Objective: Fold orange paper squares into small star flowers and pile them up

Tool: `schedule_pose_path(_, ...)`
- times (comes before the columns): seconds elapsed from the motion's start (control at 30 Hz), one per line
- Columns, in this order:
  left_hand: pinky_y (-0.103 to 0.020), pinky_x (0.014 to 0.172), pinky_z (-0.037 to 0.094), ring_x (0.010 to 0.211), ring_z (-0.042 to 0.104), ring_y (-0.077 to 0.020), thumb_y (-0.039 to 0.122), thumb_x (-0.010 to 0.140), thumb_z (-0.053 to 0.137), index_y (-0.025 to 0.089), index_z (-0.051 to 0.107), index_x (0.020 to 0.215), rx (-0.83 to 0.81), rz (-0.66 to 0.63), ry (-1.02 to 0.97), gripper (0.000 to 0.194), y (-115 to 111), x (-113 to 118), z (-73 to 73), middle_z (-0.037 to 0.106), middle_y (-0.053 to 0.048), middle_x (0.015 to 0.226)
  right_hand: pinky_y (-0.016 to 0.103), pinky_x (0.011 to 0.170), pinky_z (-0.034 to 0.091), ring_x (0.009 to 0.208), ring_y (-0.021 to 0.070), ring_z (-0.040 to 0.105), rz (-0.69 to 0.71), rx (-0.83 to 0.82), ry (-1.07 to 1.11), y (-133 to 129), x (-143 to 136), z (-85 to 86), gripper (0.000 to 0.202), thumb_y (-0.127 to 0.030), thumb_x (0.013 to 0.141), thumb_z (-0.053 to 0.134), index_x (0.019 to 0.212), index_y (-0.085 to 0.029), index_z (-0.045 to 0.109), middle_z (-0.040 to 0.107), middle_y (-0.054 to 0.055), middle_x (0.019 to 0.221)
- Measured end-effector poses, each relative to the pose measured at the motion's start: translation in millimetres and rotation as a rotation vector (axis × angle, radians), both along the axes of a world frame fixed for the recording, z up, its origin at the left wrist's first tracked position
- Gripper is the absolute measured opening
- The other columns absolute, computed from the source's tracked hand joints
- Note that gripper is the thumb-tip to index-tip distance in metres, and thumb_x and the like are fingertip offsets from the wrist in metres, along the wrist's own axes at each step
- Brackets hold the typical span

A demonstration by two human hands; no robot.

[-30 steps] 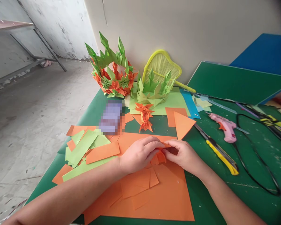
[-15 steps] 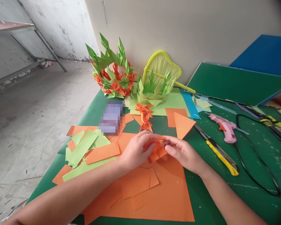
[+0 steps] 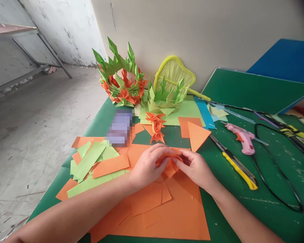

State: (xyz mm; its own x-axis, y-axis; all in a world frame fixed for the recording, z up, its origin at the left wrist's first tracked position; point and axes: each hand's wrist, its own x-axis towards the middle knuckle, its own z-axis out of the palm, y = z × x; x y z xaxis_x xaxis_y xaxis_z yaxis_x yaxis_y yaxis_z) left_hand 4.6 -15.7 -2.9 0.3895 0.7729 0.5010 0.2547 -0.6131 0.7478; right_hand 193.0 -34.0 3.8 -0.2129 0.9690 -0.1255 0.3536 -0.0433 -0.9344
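Between my two hands is a small folded piece of orange paper (image 3: 171,168), held just above the large orange sheets (image 3: 182,209). My left hand (image 3: 150,163) is closed on its left side, thumb in front and fingers curled behind. On the other side my right hand (image 3: 195,167) pinches the paper, its thumb pressed to the front fold. My fingers cover much of the paper's upper part. Just beyond my hands lies a short row of orange folded-paper flowers (image 3: 157,128). An orange paper triangle (image 3: 198,135) rests behind my right hand.
Left of my hands are loose green and orange paper strips (image 3: 111,165) and a blurred phone-like object (image 3: 120,128). A yellow utility knife (image 3: 239,168) and pink glue gun (image 3: 243,138) with a black cord lie right. Behind stand an orange-green paper crown (image 3: 124,87) and a green one (image 3: 167,101).
My right thumb and fingers have moved in to the left and pinch the orange paper more closely. The paper has turned a little, with a corner now pointing down. My left hand barely moved.
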Motion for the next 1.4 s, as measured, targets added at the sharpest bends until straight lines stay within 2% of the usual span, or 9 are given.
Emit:
schedule_pose_path(0.17,-0.026,0.078,0.055,0.086,0.064,-0.0137,0.010,0.086,0.055,0.020,0.062,0.102,0.010,0.028,0.011,0.019,0.1,0.6,0.7,0.065,-0.005,0.094,0.029,0.065,0.051,0.070,0.0175,0.059,-0.023,-0.002,-0.008,-0.5,-1.1,-3.6,0.026,-0.044,0.086,0.060,0.082,-0.018,0.065,0.067,0.003,0.078)
schedule_pose_path(0.33,-0.027,0.073,0.055,0.082,0.063,-0.0143,0.009,0.083,0.056,0.020,0.061,0.097,-0.056,0.044,-0.014,0.019,0.5,0.6,0.2,0.066,-0.004,0.091,0.028,0.062,0.052,0.070,0.0184,0.062,-0.040,0.009,-0.014,-1.4,-3.2,-3.2,0.029,-0.048,0.085,0.061,0.089,-0.019,0.068,0.068,0.004,0.079)
schedule_pose_path(0.57,-0.035,0.086,0.054,0.093,0.067,-0.0186,0.019,0.081,0.065,0.020,0.064,0.096,-0.382,0.157,-0.105,0.014,3.6,-1.9,1.2,0.071,-0.005,0.098,0.029,0.072,0.054,0.082,0.0207,0.066,-0.034,-0.061,0.137,1.6,4.3,6.1,0.046,-0.058,0.090,0.050,0.108,-0.020,0.068,0.071,0.006,0.090)
schedule_pose_path(0.77,-0.036,0.089,0.053,0.096,0.067,-0.0190,0.022,0.083,0.064,0.020,0.064,0.097,-0.467,0.140,-0.145,0.014,4.7,-2.7,-2.5,0.070,-0.005,0.101,0.031,0.080,0.053,0.091,0.0210,0.066,-0.067,-0.126,0.277,3.8,7.0,-1.4,0.040,-0.053,0.093,0.049,0.105,-0.022,0.071,0.072,0.006,0.097)
schedule_pose_path(0.9,-0.036,0.090,0.053,0.098,0.066,-0.0189,0.023,0.083,0.064,0.019,0.064,0.098,-0.485,0.115,-0.177,0.015,4.6,-1.9,-2.7,0.071,-0.005,0.102,0.032,0.080,0.051,0.091,0.0217,0.063,0.006,-0.122,0.202,5.6,7.6,-1.8,0.035,-0.051,0.091,0.054,0.102,-0.024,0.072,0.071,0.005,0.093)
schedule_pose_path(1.07,-0.033,0.089,0.052,0.097,0.066,-0.0182,0.023,0.083,0.064,0.019,0.065,0.096,-0.451,0.101,-0.132,0.014,1.8,-1.0,2.3,0.071,-0.005,0.100,0.028,0.070,0.049,0.086,0.0199,0.061,-0.009,-0.102,0.124,4.6,7.1,-3.7,0.033,-0.054,0.088,0.056,0.093,-0.023,0.070,0.067,0.002,0.088)
schedule_pose_path(1.2,-0.033,0.090,0.051,0.096,0.065,-0.0177,0.021,0.082,0.065,0.020,0.065,0.097,-0.458,0.065,-0.112,0.015,-0.3,-0.7,6.3,0.070,-0.004,0.099,0.026,0.070,0.047,0.080,0.0179,0.058,0.016,-0.107,0.099,3.6,6.3,-3.4,0.035,-0.055,0.089,0.054,0.086,-0.021,0.065,0.062,0.001,0.079)
schedule_pose_path(1.3,-0.033,0.092,0.050,0.100,0.065,-0.0188,0.024,0.083,0.064,0.019,0.065,0.098,-0.554,0.064,-0.150,0.015,0.5,-1.0,6.4,0.070,-0.005,0.103,0.026,0.072,0.047,0.081,0.0184,0.058,0.016,-0.077,0.117,3.0,7.1,0.6,0.040,-0.057,0.092,0.046,0.090,-0.022,0.064,0.061,0.001,0.078)
schedule_pose_path(1.4,-0.033,0.093,0.050,0.102,0.064,-0.0196,0.025,0.082,0.065,0.019,0.065,0.097,-0.596,0.084,-0.189,0.016,1.8,-0.9,4.8,0.070,-0.006,0.105,0.026,0.071,0.048,0.082,0.0190,0.058,0.038,-0.086,0.145,1.3,5.6,5.8,0.038,-0.057,0.088,0.052,0.100,-0.023,0.063,0.062,0.002,0.085)
